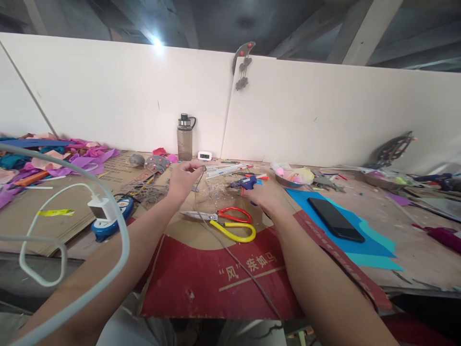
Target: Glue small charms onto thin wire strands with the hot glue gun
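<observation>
My left hand point(184, 181) is closed in a pinch on one end of a thin grey cord point(236, 259). The cord runs down past the scissors and over the front edge of the cardboard. In my right hand point(264, 196) is a blue glue gun point(247, 182), its nozzle pointing left toward my left hand; the trigger fingers are partly hidden. Between and below my hands lie scissors point(236, 222) with one red and one yellow handle, blades to the left. They rest on a red and brown cardboard sheet point(180, 269).
White sticks point(225, 170) lie behind my hands. A bottle point(185, 139) and small digital clock point(204, 155) stand by the white partition. To the right, a phone point(334, 218) lies on blue sheets. A white cable point(124, 230) loops across the left foreground near a blue power strip point(111, 223).
</observation>
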`<state>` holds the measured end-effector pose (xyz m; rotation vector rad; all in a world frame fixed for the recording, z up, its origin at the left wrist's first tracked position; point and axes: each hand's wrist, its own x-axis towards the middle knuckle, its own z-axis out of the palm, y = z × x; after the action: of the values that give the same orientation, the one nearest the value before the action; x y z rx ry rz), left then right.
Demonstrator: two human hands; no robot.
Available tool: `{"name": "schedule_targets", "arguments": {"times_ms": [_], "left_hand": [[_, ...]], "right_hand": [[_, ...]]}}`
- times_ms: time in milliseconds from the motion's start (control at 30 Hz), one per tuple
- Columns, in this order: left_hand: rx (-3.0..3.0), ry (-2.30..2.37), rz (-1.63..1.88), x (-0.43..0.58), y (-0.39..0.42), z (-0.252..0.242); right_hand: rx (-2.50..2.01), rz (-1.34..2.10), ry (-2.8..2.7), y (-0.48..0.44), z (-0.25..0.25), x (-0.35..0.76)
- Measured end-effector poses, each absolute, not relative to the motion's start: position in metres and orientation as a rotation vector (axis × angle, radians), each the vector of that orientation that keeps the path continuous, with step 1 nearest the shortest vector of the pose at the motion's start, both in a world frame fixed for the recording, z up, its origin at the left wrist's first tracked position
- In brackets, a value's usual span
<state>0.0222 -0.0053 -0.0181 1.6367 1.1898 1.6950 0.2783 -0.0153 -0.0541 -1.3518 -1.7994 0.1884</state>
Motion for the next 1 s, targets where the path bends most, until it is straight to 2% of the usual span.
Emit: {"name": "schedule_targets", "arguments": {"times_ms": [133,200,400,533,1000], "left_hand": [[1.854,1.272,1.682,0.025,-0.013,-0.016],[1.971,1.308,1.676,0.026,-0.015,-0.016],[2.157,1.287,1.617,0.033,-0.013,-0.024],[2.121,1.227,1.589,0.038,-0.010,-0.031],[1.874,1.198,1.432,0.044,-0.017,-0.029]], "right_hand": [[-1.613,-0.033,-1.580,-0.015,-0.052,0.278],[-1.599,-0.058,-1.468,-0.019,-0.046,0.265],[-0.995,0.872,-1.290,-0.037,-0.036,0.195],[-0.760,1.227,-1.100,-0.044,-0.034,0.173],[-0.807,1.398,-0.991,-0.053,-0.027,0.172]]}}
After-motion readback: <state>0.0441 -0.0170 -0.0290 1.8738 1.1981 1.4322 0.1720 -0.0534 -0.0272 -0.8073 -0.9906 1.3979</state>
